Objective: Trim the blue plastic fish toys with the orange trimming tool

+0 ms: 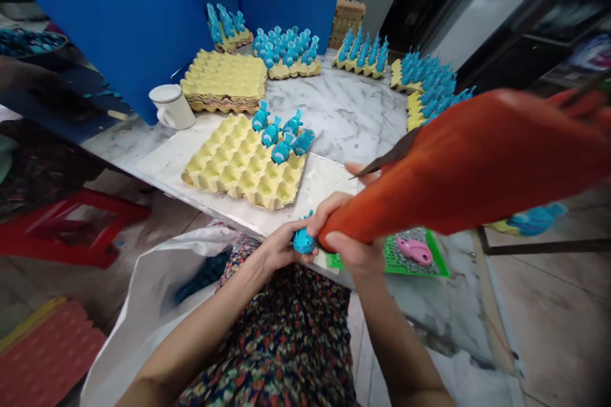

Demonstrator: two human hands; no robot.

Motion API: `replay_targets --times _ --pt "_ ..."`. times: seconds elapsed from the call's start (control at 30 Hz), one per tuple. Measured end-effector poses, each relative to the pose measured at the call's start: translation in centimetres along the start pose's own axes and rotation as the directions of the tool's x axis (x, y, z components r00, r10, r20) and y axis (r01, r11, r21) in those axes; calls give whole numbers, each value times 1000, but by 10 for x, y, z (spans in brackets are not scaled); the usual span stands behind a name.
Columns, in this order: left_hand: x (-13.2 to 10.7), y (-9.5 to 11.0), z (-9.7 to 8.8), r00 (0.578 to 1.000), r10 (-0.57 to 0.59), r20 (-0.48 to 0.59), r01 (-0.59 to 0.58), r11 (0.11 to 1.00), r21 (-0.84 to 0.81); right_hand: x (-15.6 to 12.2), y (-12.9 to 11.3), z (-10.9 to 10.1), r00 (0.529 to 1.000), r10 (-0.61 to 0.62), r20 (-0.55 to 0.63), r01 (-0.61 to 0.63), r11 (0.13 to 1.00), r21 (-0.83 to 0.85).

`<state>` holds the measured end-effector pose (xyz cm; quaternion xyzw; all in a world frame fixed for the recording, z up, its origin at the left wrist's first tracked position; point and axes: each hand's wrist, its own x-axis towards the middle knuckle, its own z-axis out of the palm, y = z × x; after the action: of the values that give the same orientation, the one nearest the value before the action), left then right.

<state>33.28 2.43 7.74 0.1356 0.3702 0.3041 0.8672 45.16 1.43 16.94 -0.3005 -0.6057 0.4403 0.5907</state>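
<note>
My left hand [281, 246] is closed around a small blue plastic toy figure [304, 241] at the table's front edge. In my right hand [351, 245] is a large orange electric screwdriver [429, 172] with a dark lever along its top; its narrow end points at the figure. The tip and its contact with the toy are hidden by my fingers. Just ahead of my hands lies a yellow egg tray [238, 168], with several blue figures [281, 133] standing in its back right cups. Beside my right wrist, a green basket [442, 261] holds many small silvery screws and a pink piece [414, 250].
Stacked yellow trays [224, 76] and a white lidded mug [172, 106] stand at the back left. More trays of blue figures [286, 48] line the back and right. A white sack [143, 305] hangs left of my lap; a red stool [95, 229] stands beyond.
</note>
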Motion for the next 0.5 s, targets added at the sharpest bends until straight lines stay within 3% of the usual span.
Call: replay_targets --times 0.07,0.17,0.27,0.5 --pt "-1 2 -4 990 -122 69 131 982 -138 1 2 -6 989 -30 -146 32 999 12" --pt "-7 6 -5 959 -189 210 242 933 -267 0 9 -12 963 -10 -270 6 1000 -16" --pt "-14 10 -3 941 -199 274 281 910 -304 -5 14 -15 957 -10 -288 3 1000 -22" --pt "-15 11 6 953 -181 245 242 938 -248 -9 14 -15 957 -7 -288 7 1000 -1"
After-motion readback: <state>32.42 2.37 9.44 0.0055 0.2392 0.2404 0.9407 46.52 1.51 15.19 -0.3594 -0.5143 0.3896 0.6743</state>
